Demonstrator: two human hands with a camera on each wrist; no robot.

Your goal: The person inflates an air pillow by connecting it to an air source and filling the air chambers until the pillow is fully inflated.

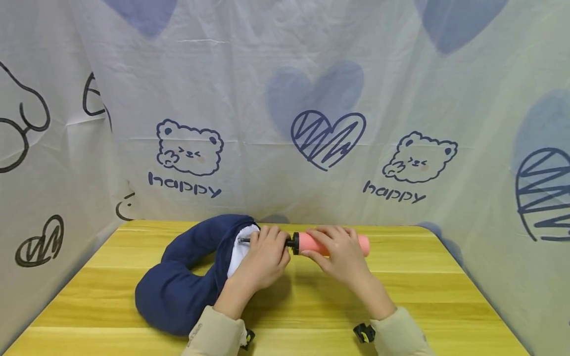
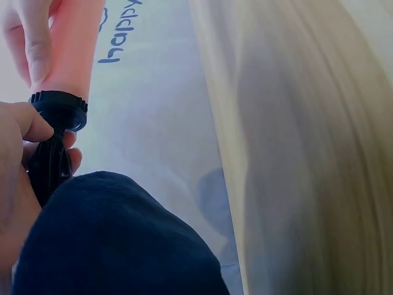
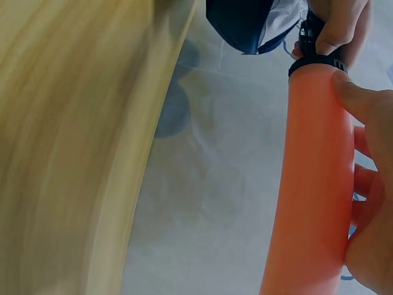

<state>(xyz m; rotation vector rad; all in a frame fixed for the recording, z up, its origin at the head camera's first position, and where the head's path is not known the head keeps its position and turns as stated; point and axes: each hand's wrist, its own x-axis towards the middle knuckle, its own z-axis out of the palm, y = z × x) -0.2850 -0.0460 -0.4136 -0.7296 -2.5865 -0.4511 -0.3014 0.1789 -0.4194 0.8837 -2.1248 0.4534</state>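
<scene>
A hand pump with a pink barrel [image 1: 307, 243] and a black end lies across both hands. My right hand [image 1: 340, 252] grips the barrel, thumb along its near side. In the left wrist view, my left hand [image 2: 15, 147] holds the black end [image 2: 52, 160] of the pump, just beyond the ridged collar [image 2: 60, 101]. A thin dark nozzle [image 1: 244, 241] reaches left from that hand to the white inner part [image 1: 238, 254] of a navy U-shaped neck pillow [image 1: 178, 291]. The pillow's cover is parted there, and the left hand hides part of the black end.
The pillow lies on the left of a yellow wood-grain table [image 1: 423, 287]. Behind it hangs a pale curtain [image 1: 267, 188] printed with hearts and bears, which also runs along both sides. Black wrist devices [image 1: 364, 333] show at the sleeves.
</scene>
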